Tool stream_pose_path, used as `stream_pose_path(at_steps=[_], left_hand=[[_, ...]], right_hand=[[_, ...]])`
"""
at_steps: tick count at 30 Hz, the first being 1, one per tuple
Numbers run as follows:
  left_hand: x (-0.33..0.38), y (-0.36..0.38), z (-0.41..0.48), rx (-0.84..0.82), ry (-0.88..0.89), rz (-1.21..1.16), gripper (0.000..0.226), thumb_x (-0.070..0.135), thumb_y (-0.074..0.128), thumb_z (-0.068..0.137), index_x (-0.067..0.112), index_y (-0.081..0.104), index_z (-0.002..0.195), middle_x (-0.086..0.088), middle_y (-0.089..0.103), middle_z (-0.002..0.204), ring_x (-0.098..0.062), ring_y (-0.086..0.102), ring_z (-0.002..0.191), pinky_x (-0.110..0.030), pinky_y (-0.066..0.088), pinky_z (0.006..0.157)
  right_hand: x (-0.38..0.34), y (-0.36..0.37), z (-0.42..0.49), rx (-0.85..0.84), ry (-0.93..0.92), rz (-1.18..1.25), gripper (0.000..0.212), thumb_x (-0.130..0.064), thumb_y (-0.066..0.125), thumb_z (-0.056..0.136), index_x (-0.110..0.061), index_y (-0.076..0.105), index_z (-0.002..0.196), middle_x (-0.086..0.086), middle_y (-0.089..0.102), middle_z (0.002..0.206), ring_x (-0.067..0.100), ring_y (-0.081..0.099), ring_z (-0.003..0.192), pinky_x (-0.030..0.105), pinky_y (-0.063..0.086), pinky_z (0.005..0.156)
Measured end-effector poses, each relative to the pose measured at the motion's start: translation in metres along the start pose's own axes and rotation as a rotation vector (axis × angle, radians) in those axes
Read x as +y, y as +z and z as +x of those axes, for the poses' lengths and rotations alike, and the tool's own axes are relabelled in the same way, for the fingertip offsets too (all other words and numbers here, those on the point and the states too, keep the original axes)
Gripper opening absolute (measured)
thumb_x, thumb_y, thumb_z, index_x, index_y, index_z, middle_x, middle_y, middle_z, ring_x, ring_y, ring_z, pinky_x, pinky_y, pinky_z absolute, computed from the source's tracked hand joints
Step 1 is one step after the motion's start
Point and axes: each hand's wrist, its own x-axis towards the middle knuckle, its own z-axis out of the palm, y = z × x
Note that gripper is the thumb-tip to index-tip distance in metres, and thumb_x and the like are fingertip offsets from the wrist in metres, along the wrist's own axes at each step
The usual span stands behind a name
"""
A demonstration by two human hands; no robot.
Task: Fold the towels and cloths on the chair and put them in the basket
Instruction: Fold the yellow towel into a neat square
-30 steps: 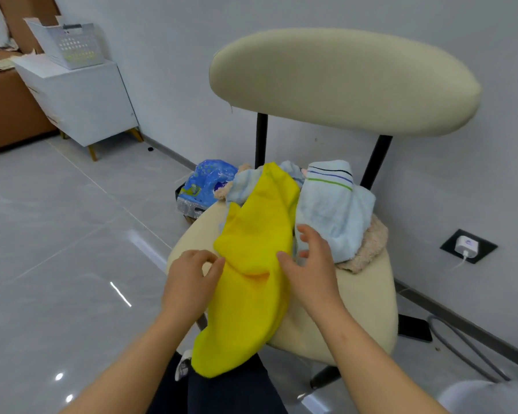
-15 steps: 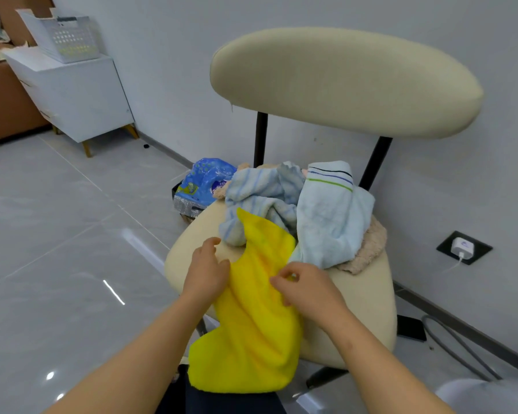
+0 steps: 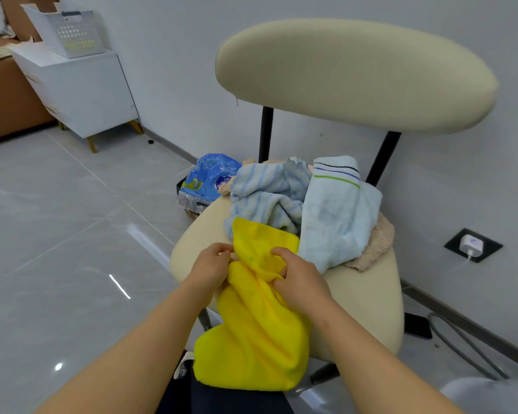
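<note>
My left hand (image 3: 213, 267) is curled at the left edge of the yellow cloth (image 3: 257, 324), fingertips pinching the hem. My right hand (image 3: 299, 282) faces it from the other side, knuckles up, with a bunched fold of the same cloth gripped between thumb and fingers. Both forearms reach forward from my body and draw in toward each other, so the hands sit close together with only a narrow band of cloth between them.

The cloth's long axis runs straight away from me. Its short far end lies flat just beyond my fingers, touching the heap. The longer end drops over the front edge of the chair (image 3: 371, 294) and hangs down toward my lap. I hold it about a third of the way along, across its width, and neither hand is nearer than the other. My guess is that the next move is to lift and pull the hands apart, so the cloth opens flat before any fold.

Behind it on the seat lie a striped blue towel (image 3: 263, 195), a pale blue towel (image 3: 335, 216) and a beige towel (image 3: 377, 246), all unfolded. The basket (image 3: 72, 31) stands on a white cabinet (image 3: 81, 94), well apart to my far left.
</note>
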Motion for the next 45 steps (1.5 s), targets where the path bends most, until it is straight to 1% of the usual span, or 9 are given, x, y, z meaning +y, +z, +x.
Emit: stream_pose_path(at_steps=[7, 10, 12, 15, 20, 25, 36, 39, 45], left_hand=[[-0.005, 0.005, -0.008, -0.274, 0.207, 0.426, 0.039, 0.013, 0.057, 0.089, 0.016, 0.050, 0.127, -0.006, 0.059, 0.117, -0.017, 0.050, 0.101, -0.025, 0.038, 0.086], [-0.011, 0.014, -0.011, -0.306, 0.258, 0.539, 0.010, 0.016, 0.058, 0.087, 0.020, 0.056, 0.096, 0.001, 0.056, 0.087, -0.020, 0.051, 0.090, -0.028, 0.038, 0.076], [-0.015, 0.017, -0.011, -0.260, 0.271, 0.632, 0.023, 0.016, 0.054, 0.087, 0.027, 0.043, 0.070, 0.006, 0.046, 0.070, -0.021, 0.047, 0.080, -0.030, 0.036, 0.071], [-0.017, 0.018, -0.014, -0.219, 0.270, 0.648, 0.024, 0.018, 0.052, 0.088, 0.024, 0.040, 0.068, 0.008, 0.042, 0.069, -0.019, 0.045, 0.078, -0.030, 0.036, 0.068], [-0.016, 0.010, -0.013, -0.148, 0.212, 0.430, 0.027, 0.020, 0.057, 0.091, 0.023, 0.041, 0.069, 0.005, 0.041, 0.069, -0.015, 0.041, 0.072, -0.021, 0.031, 0.058], [0.000, -0.003, -0.021, 0.012, 0.238, 0.166, 0.019, 0.020, 0.063, 0.088, 0.021, 0.053, 0.073, 0.003, 0.053, 0.076, -0.017, 0.050, 0.077, -0.033, 0.043, 0.074], [0.091, -0.031, -0.041, 0.167, 0.252, -0.290, 0.027, 0.024, 0.046, 0.098, 0.011, 0.045, 0.075, -0.006, 0.045, 0.064, -0.014, 0.044, 0.052, -0.025, 0.044, 0.048], [0.095, -0.030, -0.041, 0.212, 0.243, -0.320, 0.026, 0.023, 0.045, 0.099, 0.012, 0.045, 0.074, -0.007, 0.048, 0.068, -0.015, 0.049, 0.053, -0.023, 0.048, 0.042], [0.103, -0.013, -0.036, 0.120, 0.209, -0.499, 0.016, 0.017, 0.041, 0.100, 0.012, 0.042, 0.086, -0.009, 0.052, 0.078, -0.018, 0.061, 0.062, -0.024, 0.054, 0.042]], right_hand=[[0.004, 0.006, -0.014, -0.083, 0.067, 0.020, 0.063, -0.030, 0.044, 0.091, -0.030, 0.016, 0.148, 0.010, 0.052, 0.131, 0.031, 0.051, 0.113, 0.039, 0.047, 0.088], [0.009, 0.014, -0.021, -0.031, 0.064, -0.067, 0.054, -0.033, 0.044, 0.094, -0.028, 0.023, 0.144, 0.008, 0.054, 0.130, 0.030, 0.050, 0.115, 0.038, 0.043, 0.086], [0.011, 0.018, -0.022, 0.006, 0.067, -0.075, 0.039, -0.034, 0.043, 0.095, -0.026, 0.039, 0.133, 0.007, 0.060, 0.119, 0.028, 0.053, 0.107, 0.036, 0.043, 0.078], [0.011, 0.019, -0.024, 0.056, 0.071, -0.044, 0.022, -0.030, 0.042, 0.095, -0.022, 0.047, 0.115, 0.005, 0.063, 0.103, 0.026, 0.056, 0.095, 0.034, 0.040, 0.068], [0.016, 0.016, -0.037, 0.195, 0.074, 0.256, 0.014, -0.030, 0.052, 0.092, -0.032, 0.045, 0.081, -0.006, 0.054, 0.070, 0.020, 0.055, 0.077, 0.035, 0.041, 0.064], [0.010, 0.003, -0.051, 0.409, 0.043, 0.451, 0.006, -0.024, 0.058, 0.089, -0.029, 0.058, 0.093, -0.007, 0.053, 0.066, 0.008, 0.051, 0.066, 0.022, 0.037, 0.056], [0.009, -0.086, -0.055, 0.987, 0.112, 0.789, 0.009, -0.012, 0.059, 0.087, -0.017, 0.053, 0.083, -0.001, 0.047, 0.059, 0.003, 0.047, 0.055, 0.020, 0.037, 0.055], [0.028, -0.092, -0.056, 1.014, 0.231, 0.821, 0.009, -0.011, 0.058, 0.086, -0.016, 0.052, 0.089, 0.003, 0.055, 0.068, 0.022, 0.052, 0.073, 0.030, 0.038, 0.067], [0.037, -0.085, -0.052, 0.969, 0.286, 0.895, 0.023, -0.004, 0.052, 0.084, -0.025, 0.044, 0.077, 0.000, 0.062, 0.062, 0.013, 0.053, 0.051, 0.032, 0.042, 0.062]])
